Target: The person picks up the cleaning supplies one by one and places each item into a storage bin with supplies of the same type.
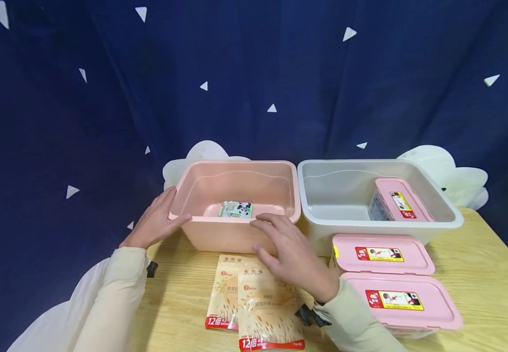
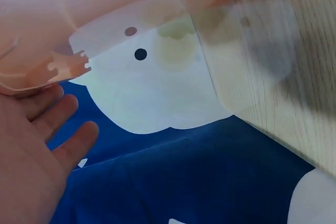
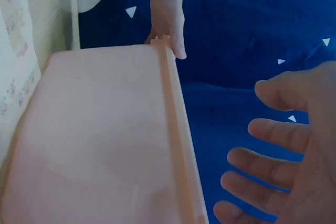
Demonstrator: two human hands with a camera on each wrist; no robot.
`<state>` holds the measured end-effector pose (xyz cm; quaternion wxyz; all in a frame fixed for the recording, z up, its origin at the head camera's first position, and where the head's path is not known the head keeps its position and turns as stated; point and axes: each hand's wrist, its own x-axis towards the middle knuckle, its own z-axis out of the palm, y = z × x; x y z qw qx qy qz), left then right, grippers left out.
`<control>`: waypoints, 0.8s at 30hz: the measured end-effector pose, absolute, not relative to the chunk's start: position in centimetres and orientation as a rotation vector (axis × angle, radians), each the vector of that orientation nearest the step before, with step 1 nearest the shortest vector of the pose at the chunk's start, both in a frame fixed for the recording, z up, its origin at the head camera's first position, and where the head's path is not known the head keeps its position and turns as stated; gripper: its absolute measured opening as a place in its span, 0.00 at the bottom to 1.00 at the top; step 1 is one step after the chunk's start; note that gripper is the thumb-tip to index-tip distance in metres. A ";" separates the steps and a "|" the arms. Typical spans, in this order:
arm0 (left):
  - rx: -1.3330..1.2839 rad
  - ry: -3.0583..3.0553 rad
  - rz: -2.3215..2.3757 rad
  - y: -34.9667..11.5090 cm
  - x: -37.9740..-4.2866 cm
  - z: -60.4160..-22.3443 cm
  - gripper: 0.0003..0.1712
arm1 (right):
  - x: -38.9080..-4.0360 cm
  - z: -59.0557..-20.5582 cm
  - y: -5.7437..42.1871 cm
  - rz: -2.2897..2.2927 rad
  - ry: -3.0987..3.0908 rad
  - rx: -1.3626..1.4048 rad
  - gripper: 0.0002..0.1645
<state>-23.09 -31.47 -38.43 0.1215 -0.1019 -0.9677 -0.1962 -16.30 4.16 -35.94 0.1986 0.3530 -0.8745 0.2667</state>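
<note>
A pink plastic bin stands on the table, with a small green packet with a panda picture inside. My left hand is at the bin's front left corner, fingers fairly straight along the outside of the rim and thumb reaching across the front edge. In the left wrist view those fingers lie right at the rim's underside. My right hand hovers by the front rim toward the right, fingers spread and holding nothing; the right wrist view shows a gap between it and the bin wall.
Two beige pouches overlap in front of the pink bin. A grey-white bin stands at its right, holding a pink-lidded box. Two more boxes with pink lids sit before that bin. A dark blue curtain hangs behind.
</note>
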 end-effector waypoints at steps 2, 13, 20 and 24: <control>-0.283 -2.855 -0.583 -31.3 -23.1 -38.3 0.54 | -16.2 -36.2 4.0 0.739 -2.467 0.992 0.26; -0.279 -2.866 -0.701 -31.1 -23.5 -38.1 0.55 | -16.6 -39.2 3.2 0.730 -2.584 1.034 0.22; -0.238 -2.871 -0.781 -31.4 -23.0 -38.0 0.55 | -17.0 -41.6 2.5 0.732 -2.597 1.015 0.23; -0.218 -2.886 -0.794 -31.5 -23.0 -38.4 0.56 | -17.2 -43.4 2.4 0.739 -2.627 0.990 0.23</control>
